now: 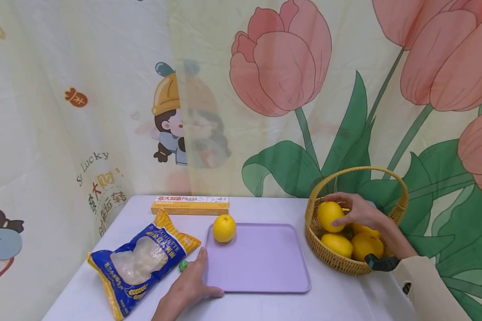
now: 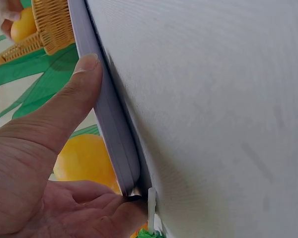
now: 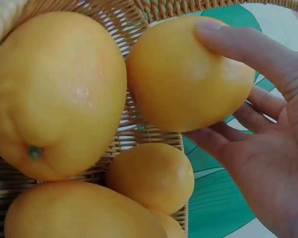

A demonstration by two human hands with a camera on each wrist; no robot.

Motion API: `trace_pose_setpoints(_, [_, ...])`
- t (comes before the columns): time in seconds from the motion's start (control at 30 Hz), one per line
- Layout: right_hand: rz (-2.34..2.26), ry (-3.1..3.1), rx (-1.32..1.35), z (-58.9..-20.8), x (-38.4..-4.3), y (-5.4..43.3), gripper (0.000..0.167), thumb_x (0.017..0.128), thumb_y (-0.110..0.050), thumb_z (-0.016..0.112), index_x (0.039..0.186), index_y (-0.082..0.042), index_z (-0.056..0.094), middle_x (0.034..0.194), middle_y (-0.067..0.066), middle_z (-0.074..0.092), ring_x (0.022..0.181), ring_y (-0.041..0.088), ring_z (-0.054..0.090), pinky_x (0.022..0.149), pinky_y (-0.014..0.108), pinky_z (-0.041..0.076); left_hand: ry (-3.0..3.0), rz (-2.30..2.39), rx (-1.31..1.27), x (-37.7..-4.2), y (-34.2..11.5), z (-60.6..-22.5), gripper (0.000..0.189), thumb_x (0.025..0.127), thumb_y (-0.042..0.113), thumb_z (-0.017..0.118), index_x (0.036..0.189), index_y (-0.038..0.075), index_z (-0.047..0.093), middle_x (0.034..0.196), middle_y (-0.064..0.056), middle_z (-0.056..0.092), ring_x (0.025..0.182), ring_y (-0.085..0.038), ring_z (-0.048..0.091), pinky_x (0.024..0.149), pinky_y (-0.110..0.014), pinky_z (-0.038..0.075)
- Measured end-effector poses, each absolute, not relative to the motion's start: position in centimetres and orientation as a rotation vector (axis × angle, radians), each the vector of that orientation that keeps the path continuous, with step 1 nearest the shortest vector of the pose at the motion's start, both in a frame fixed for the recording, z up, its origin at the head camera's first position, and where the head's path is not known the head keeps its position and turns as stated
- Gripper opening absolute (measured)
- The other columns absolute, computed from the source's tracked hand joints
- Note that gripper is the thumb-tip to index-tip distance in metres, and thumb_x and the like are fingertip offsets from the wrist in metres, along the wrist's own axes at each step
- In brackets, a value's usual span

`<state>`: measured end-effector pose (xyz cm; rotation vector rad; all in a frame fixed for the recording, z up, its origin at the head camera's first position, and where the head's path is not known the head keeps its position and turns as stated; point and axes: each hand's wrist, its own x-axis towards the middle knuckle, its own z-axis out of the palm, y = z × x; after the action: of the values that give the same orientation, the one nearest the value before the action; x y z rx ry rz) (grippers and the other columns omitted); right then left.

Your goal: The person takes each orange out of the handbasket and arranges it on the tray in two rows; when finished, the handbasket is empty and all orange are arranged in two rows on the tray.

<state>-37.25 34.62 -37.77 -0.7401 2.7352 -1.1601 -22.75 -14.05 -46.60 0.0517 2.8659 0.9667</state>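
In the head view my left hand (image 1: pixel 190 283) grips the near left corner of a lilac tray (image 1: pixel 261 263), thumb along its front edge and fingers at its left side. The left wrist view shows the thumb pressed to the tray's rim (image 2: pixel 107 114). One yellow orange (image 1: pixel 224 228) sits at the tray's far left corner. My right hand (image 1: pixel 359 211) holds another orange (image 3: pixel 188 74) between thumb and fingers, inside the handled wicker basket (image 1: pixel 325 252). Below it in the basket lie an oval yellow fruit (image 1: pixel 336 245), an orange (image 1: pixel 367 246) and more yellow fruit.
A blue and yellow bag of pasta (image 1: pixel 144 263) lies left of the tray. Behind it, near the table's back edge, is a long pasta box (image 1: pixel 190 206). A small green item (image 1: pixel 183 265) peeks out by my left hand. The basket's handle (image 1: pixel 359 169) arches over the fruit.
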Motion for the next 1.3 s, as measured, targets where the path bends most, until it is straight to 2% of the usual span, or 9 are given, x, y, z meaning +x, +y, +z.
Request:
trace_pose_setpoints(0.07, [-1.197, 2.723, -0.729, -37.7, -37.1, 34.5, 0.071, 0.088, -0.018, 0.089, 0.149, 0.003, 0.058, 0.144, 0.027, 0.064, 0.127, 0.044, 0.062, 0.102, 0.043, 0.059, 2.867, 0.963, 0.045, -22.8, -14.1, -46.6, 0.138, 0.062, 0.032, 0.106, 0.162, -0.017, 0.024, 0.162, -0.043, 0.034, 0.146, -0.059, 0.042, 0.123, -0.068, 0.037])
trace_pose_setpoints(0.3, [-1.352, 2.65, -0.773, -37.5, -36.3, 34.5, 0.068, 0.089, -0.011, 0.086, 0.149, 0.002, 0.057, 0.144, 0.017, 0.066, 0.117, 0.009, 0.065, 0.101, 0.022, 0.056, 2.856, 0.978, 0.049, -22.8, -14.1, -46.6, 0.137, 0.063, 0.031, 0.106, 0.162, -0.018, 0.024, 0.163, -0.042, 0.033, 0.147, -0.058, 0.041, 0.124, -0.067, 0.036])
trace_pose_setpoints(0.47, [-1.492, 2.543, -0.895, -37.1, -35.2, 34.5, 0.068, 0.087, 0.001, 0.085, 0.147, 0.007, 0.053, 0.137, -0.008, 0.069, 0.115, 0.006, 0.068, 0.096, 0.023, 0.061, 2.849, 0.987, 0.059, -22.9, -14.1, -46.6, 0.137, 0.063, 0.03, 0.106, 0.162, -0.018, 0.023, 0.163, -0.042, 0.032, 0.148, -0.058, 0.041, 0.124, -0.067, 0.035])
trace_pose_setpoints(0.57, [-1.532, 2.462, -0.997, -36.7, -34.5, 34.4, 0.071, 0.087, 0.008, 0.083, 0.15, 0.008, 0.051, 0.14, -0.015, 0.068, 0.119, 0.007, 0.068, 0.098, 0.024, 0.062, 2.848, 0.988, 0.058, -23.0, -14.1, -46.6, 0.137, 0.063, 0.03, 0.106, 0.162, -0.018, 0.023, 0.164, -0.042, 0.032, 0.148, -0.057, 0.04, 0.124, -0.067, 0.035])
trace_pose_setpoints(0.73, [-1.563, 2.301, -1.149, -36.2, -33.3, 33.0, 0.074, 0.088, 0.014, 0.078, 0.155, 0.01, 0.047, 0.155, 0.003, 0.061, 0.127, 0.013, 0.067, 0.102, 0.029, 0.062, 2.85, 0.988, 0.049, -22.9, -14.0, -46.6, 0.137, 0.062, 0.029, 0.106, 0.162, -0.017, 0.024, 0.163, -0.042, 0.033, 0.147, -0.058, 0.041, 0.123, -0.068, 0.036])
trace_pose_setpoints(0.8, [-1.589, 2.237, -1.192, -36.3, -32.8, 31.8, 0.073, 0.087, 0.015, 0.078, 0.153, 0.012, 0.046, 0.157, 0.009, 0.059, 0.128, 0.017, 0.067, 0.103, 0.032, 0.062, 2.848, 1.004, 0.053, -22.8, -14.0, -46.6, 0.137, 0.062, 0.029, 0.106, 0.162, -0.018, 0.024, 0.163, -0.042, 0.033, 0.147, -0.058, 0.041, 0.124, -0.068, 0.035])
trace_pose_setpoints(1.03, [-1.722, 2.149, -1.196, -37.7, -31.9, 27.8, 0.075, 0.085, 0.015, 0.081, 0.152, 0.009, 0.047, 0.153, 0.005, 0.061, 0.131, 0.018, 0.064, 0.107, 0.032, 0.059, 2.848, 1.009, 0.096, -22.8, -13.9, -46.3, 0.137, 0.062, 0.028, 0.106, 0.161, -0.019, 0.024, 0.162, -0.043, 0.032, 0.147, -0.059, 0.041, 0.124, -0.068, 0.035])
trace_pose_setpoints(1.17, [-1.757, 2.125, -1.136, -38.6, -32.4, 25.7, 0.08, 0.085, 0.012, 0.082, 0.156, 0.009, 0.045, 0.154, 0.01, 0.058, 0.132, 0.018, 0.062, 0.109, 0.032, 0.058, 2.852, 0.994, 0.09, -22.7, -13.9, -46.4, 0.136, 0.061, 0.028, 0.106, 0.16, -0.019, 0.026, 0.16, -0.044, 0.036, 0.144, -0.059, 0.045, 0.121, -0.068, 0.038])
trace_pose_setpoints(1.3, [-1.765, 2.122, -1.077, -39.6, -33.5, 23.5, 0.079, 0.083, 0.008, 0.085, 0.154, 0.007, 0.05, 0.151, 0.015, 0.06, 0.13, 0.02, 0.063, 0.109, 0.032, 0.058, 2.864, 0.986, 0.066, -22.5, -14.0, -46.3, 0.135, 0.06, 0.027, 0.106, 0.16, -0.019, 0.027, 0.159, -0.044, 0.038, 0.143, -0.058, 0.047, 0.121, -0.068, 0.04])
